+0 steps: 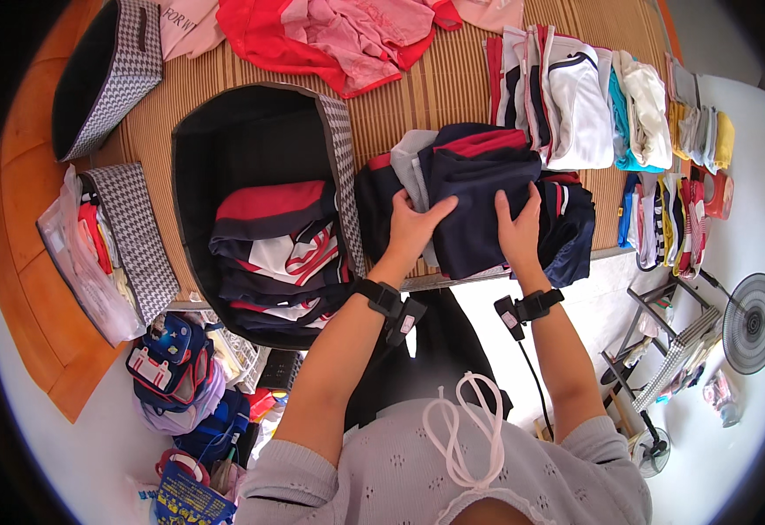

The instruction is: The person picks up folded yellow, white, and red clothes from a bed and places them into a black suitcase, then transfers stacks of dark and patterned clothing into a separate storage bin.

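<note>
Before me, my left hand (415,226) and my right hand (520,226) hold a folded navy garment (474,223) between them, thumbs on its top and fingers at its sides. Beneath and behind it lie more dark, red and grey garments (412,154). Just left of my hands stands an open houndstooth storage box (343,157) with a black lining; folded navy, red and white clothes (277,256) fill its nearer part. Dark clothes (566,230) also lie to the right of my right hand.
A bamboo mat (422,92) covers the surface. Red and pink clothes (350,39) lie at the back, with white folded clothes (579,105) at right. Two more houndstooth boxes (120,85) are at left. Backpacks (172,367) sit below left; a fan (753,323) is far right.
</note>
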`<move>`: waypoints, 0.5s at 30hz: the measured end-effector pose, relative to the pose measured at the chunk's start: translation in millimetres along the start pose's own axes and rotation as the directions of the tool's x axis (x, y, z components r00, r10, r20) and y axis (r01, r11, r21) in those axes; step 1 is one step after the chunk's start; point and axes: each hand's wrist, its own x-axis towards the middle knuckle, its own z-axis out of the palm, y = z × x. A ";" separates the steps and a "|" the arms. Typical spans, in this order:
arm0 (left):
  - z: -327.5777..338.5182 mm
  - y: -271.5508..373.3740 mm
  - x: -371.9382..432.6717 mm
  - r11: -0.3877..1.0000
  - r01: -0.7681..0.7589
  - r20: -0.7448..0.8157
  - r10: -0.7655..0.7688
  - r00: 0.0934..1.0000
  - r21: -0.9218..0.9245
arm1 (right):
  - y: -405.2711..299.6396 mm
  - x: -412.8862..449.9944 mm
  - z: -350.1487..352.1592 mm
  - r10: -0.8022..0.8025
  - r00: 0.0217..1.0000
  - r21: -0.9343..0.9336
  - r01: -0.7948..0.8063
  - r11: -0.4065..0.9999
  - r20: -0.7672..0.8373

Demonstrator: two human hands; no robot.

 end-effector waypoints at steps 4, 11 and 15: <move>-10.9 2.5 10.7 0.856 0.343 0.342 -0.212 0.915 -0.387 | 3.0 14.1 2.4 0.237 0.968 -0.077 -0.231 0.970 0.079; 15.9 -34.6 22.3 0.726 0.537 0.431 -0.357 0.829 -0.430 | 26.2 -2.2 -2.9 0.101 0.994 -0.035 -0.100 0.994 0.045; 47.7 -54.6 28.4 0.694 0.537 0.594 -0.193 0.781 -0.480 | 42.9 -22.0 -9.3 -0.037 0.985 0.365 -0.026 0.931 0.166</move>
